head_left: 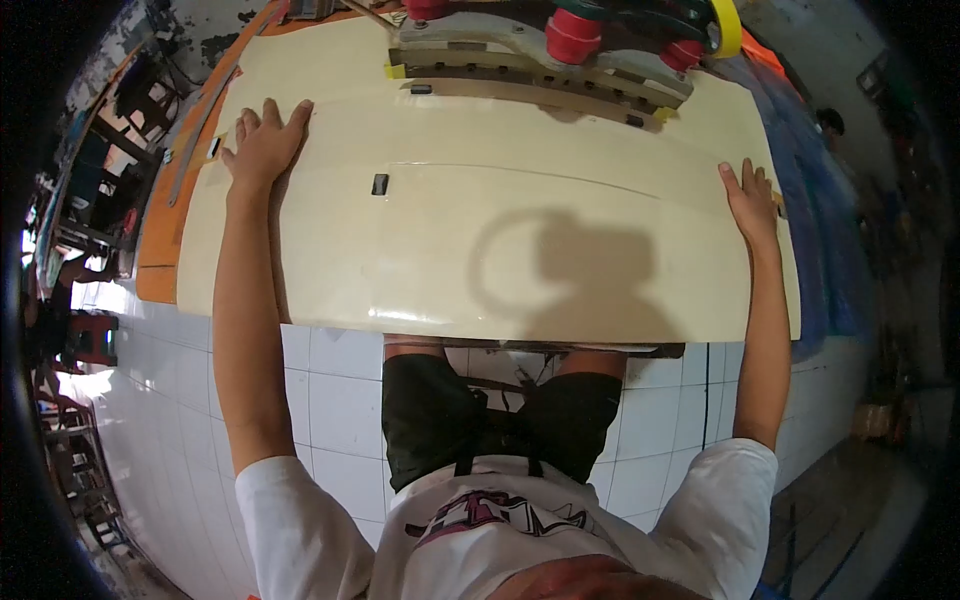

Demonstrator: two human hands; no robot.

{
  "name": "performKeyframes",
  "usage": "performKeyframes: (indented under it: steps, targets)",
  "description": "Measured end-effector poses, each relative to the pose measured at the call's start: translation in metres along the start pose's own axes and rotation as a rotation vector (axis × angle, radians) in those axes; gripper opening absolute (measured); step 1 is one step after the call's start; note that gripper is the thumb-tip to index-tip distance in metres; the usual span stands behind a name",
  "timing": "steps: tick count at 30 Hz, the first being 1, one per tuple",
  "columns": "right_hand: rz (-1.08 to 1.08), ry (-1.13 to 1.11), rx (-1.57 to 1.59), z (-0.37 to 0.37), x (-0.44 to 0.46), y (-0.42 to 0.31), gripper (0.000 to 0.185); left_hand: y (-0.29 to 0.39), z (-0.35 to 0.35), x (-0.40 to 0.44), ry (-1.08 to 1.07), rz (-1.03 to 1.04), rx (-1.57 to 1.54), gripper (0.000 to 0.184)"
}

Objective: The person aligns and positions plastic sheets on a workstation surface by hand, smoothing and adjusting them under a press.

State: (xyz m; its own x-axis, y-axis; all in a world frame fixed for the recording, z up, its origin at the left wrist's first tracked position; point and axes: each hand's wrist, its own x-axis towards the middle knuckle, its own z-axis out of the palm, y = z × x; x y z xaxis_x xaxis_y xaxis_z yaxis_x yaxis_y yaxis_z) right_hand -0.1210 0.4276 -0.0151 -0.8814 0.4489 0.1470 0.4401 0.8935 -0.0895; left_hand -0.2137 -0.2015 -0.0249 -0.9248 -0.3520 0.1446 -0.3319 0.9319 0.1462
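Note:
A broad cream sheet [450, 260] lies across the work surface before me. My left hand [265, 143] rests flat on its left part, fingers spread, holding nothing. On the right, near the sheet's edge, my right hand [750, 202] also lies flat with the fingers apart. A press-like machine head [540, 70] with red knobs [573, 37] and a long metal bar stands over the far edge. Small dark rectangles, one of them a black piece [380, 184] left of centre, show on the sheet. A thin line runs across its middle.
An orange board [160, 245] shows under the sheet's left side, with a metal ruler [200, 130] lying along it. Blue plastic [825, 230] hangs at the right. A yellow ring [727, 28] sits on the machine. White floor tiles [345, 410] show below.

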Motion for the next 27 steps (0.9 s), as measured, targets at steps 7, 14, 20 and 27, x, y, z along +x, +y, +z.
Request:
performKeyframes:
  steps: [7,14,20,27]
  targets:
    - [0.015,-0.007,0.006,0.0006,-0.0009,-0.0016,0.092,-0.0030,0.0040,0.0067,-0.009,-0.023,0.052,0.088]
    - [0.018,-0.014,-0.001,-0.0009,-0.0007,-0.0022,0.092,-0.0012,0.0019,0.0034,0.004,-0.030,0.051,0.087]
    - [0.011,-0.010,-0.009,-0.0011,-0.0014,-0.0021,0.091,-0.0003,0.0003,0.0011,-0.003,-0.025,0.051,0.088]
    - [0.025,-0.008,-0.060,-0.0006,0.0010,-0.0026,0.091,-0.0004,0.0005,0.0029,-0.029,-0.045,0.074,0.091]
